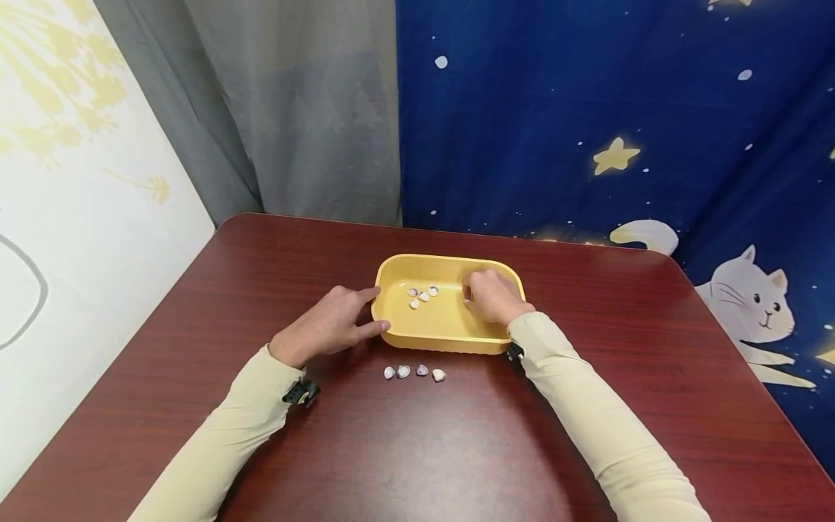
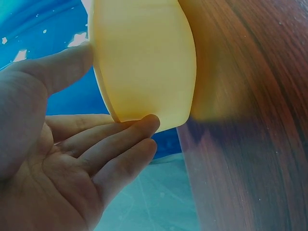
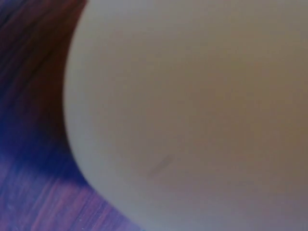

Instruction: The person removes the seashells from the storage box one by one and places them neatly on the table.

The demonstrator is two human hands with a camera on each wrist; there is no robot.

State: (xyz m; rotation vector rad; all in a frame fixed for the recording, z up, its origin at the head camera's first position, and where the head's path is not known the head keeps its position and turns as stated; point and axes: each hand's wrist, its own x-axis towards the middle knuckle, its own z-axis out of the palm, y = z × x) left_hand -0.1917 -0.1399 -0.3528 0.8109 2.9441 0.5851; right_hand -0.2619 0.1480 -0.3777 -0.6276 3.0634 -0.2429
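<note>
A yellow plastic tub (image 1: 450,344) stands on the table, its left end against my left hand (image 1: 329,326). In the left wrist view, the left thumb touches the tub's rim, while the fairly straight fingers rest along its outer wall (image 2: 144,62). Several small seashells (image 1: 423,296) lie on the tub's floor, left of its middle. My right hand (image 1: 493,296) reaches into the right part of the tub with curled fingers, pinching what looks like a small seashell (image 1: 467,296), mostly hidden. The tub's blurred outer wall (image 3: 192,106) fills most of the right wrist view.
Several more seashells (image 1: 422,370) lie in a row on the dark red wooden table (image 1: 417,449), in front of the tub. Behind the table hang a grey curtain (image 1: 326,109) and a blue curtain (image 1: 522,130) with stars. A white patterned surface (image 1: 78,217) is at left.
</note>
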